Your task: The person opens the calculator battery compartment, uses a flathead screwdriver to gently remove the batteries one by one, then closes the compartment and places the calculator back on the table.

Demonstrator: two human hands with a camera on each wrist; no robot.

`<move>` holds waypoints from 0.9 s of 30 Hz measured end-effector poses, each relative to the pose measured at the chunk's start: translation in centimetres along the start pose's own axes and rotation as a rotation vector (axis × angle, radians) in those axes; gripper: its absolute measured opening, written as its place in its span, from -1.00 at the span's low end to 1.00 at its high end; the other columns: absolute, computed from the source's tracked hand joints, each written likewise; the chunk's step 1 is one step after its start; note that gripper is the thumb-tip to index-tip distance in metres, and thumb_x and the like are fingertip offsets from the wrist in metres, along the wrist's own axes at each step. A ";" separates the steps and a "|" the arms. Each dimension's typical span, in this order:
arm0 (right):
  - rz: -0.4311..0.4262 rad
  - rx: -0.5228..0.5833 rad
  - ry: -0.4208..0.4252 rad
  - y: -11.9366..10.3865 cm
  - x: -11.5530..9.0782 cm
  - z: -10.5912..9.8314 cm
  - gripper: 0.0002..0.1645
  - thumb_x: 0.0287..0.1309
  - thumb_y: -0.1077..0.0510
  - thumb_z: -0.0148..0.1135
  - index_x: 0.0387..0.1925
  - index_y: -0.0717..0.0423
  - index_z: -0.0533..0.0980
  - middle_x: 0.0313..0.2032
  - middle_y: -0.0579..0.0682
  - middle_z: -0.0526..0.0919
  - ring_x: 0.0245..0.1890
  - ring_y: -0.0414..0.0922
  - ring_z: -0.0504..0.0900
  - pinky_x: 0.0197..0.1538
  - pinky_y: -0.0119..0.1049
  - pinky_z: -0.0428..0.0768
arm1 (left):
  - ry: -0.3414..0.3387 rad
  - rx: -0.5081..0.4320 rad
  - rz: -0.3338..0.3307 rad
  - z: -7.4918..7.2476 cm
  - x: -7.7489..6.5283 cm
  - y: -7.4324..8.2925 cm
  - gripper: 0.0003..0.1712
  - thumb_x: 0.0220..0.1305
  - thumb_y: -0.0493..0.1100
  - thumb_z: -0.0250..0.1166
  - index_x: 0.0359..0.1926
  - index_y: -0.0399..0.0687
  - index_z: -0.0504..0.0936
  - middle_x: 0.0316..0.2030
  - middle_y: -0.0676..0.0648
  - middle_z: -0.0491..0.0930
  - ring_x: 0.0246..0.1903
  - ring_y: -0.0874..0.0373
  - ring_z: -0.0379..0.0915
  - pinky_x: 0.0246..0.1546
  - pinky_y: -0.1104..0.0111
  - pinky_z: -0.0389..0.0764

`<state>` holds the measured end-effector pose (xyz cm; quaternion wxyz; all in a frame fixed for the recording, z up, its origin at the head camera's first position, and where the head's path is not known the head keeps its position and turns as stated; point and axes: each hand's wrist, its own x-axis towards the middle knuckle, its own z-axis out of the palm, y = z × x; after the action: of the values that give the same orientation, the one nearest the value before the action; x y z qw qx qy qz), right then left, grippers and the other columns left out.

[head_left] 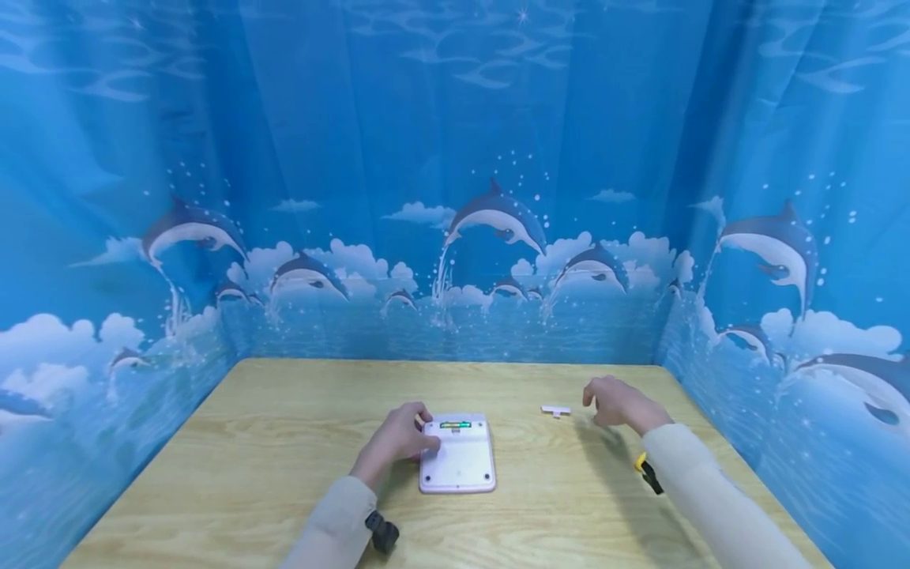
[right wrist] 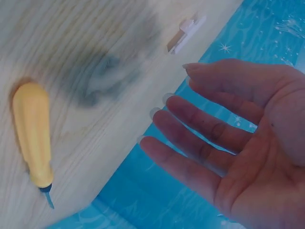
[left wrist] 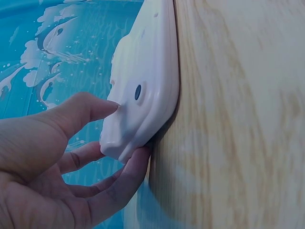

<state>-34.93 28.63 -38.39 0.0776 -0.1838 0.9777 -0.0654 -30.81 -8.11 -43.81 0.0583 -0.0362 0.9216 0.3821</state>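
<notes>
A white, pink-edged flat device (head_left: 458, 462) lies on the wooden table (head_left: 284, 442), with a green strip showing in a slot near its far edge. My left hand (head_left: 419, 431) holds its near-left corner. In the left wrist view the thumb (left wrist: 90, 109) lies on the device's face (left wrist: 147, 71) and the fingers (left wrist: 128, 167) curl against its edge. My right hand (head_left: 600, 399) hovers above the table, fingers straight and holding nothing, just right of a small white T-shaped piece (head_left: 556, 411). In the right wrist view that piece (right wrist: 187, 32) lies beyond the spread fingers (right wrist: 190, 143).
A yellow-handled screwdriver (right wrist: 33, 133) lies on the table near my right forearm, partly hidden in the head view (head_left: 645, 470). A blue dolphin-print curtain (head_left: 455, 197) closes in the table at the back and both sides.
</notes>
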 end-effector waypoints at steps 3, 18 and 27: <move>0.017 -0.009 0.006 0.2 -0.6 -0.2 -0.65 -0.14 0.37 0.31 -0.18 0.25 0.59 -0.22 0.18 0.64 -0.32 -0.04 0.57 -0.26 -0.11 0.59 | 0.002 0.003 0.000 0.0 0.0 0.0 -0.61 -0.08 -0.18 0.49 -0.21 -0.03 0.53 -0.27 -0.10 0.53 -0.38 0.08 0.46 -0.44 0.33 0.53; 0.173 0.027 -0.004 1.5 -4.5 -1.0 -0.85 -0.10 0.38 0.28 -0.40 0.20 0.51 -0.40 0.04 0.57 -0.43 -0.09 0.46 -0.39 -0.22 0.50 | 0.005 -0.011 0.010 0.1 -0.2 -0.1 -0.62 -0.08 -0.18 0.49 -0.22 -0.03 0.52 -0.29 -0.10 0.52 -0.40 0.08 0.45 -0.46 0.33 0.52; 0.311 0.089 -0.012 3.4 -5.5 0.1 -0.84 -0.06 0.34 0.19 -0.37 0.25 0.41 -0.51 0.08 0.43 -0.58 -0.09 0.38 -0.57 -0.31 0.37 | 0.010 -0.012 0.000 0.2 -0.1 -0.2 -0.63 -0.07 -0.18 0.49 -0.23 -0.02 0.52 -0.31 -0.09 0.51 -0.41 0.08 0.45 -0.47 0.33 0.52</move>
<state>-31.08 33.81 -38.30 0.1006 -0.0269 0.9900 -0.0949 -30.70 -8.13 -44.05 0.0534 -0.0385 0.9196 0.3873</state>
